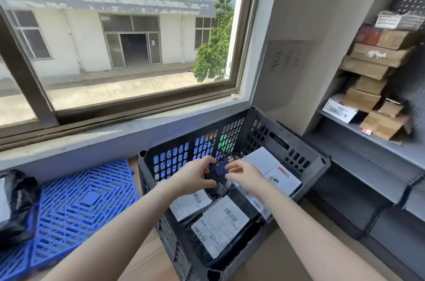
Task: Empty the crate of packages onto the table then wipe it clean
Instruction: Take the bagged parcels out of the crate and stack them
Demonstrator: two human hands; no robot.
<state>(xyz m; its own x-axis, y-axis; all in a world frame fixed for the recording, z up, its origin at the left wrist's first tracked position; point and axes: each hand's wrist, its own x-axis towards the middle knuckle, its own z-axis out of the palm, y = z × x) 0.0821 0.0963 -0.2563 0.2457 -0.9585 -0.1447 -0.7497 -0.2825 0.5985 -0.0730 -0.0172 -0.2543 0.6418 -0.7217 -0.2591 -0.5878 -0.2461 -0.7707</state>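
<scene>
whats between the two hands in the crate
A small dark package with a blue patch lies between the left hand and right hand, above the other parcels in the crate. This shows in the head view.

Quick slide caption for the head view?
The left hand and right hand hold a dark package inside the black crate of labelled parcels.
</scene>
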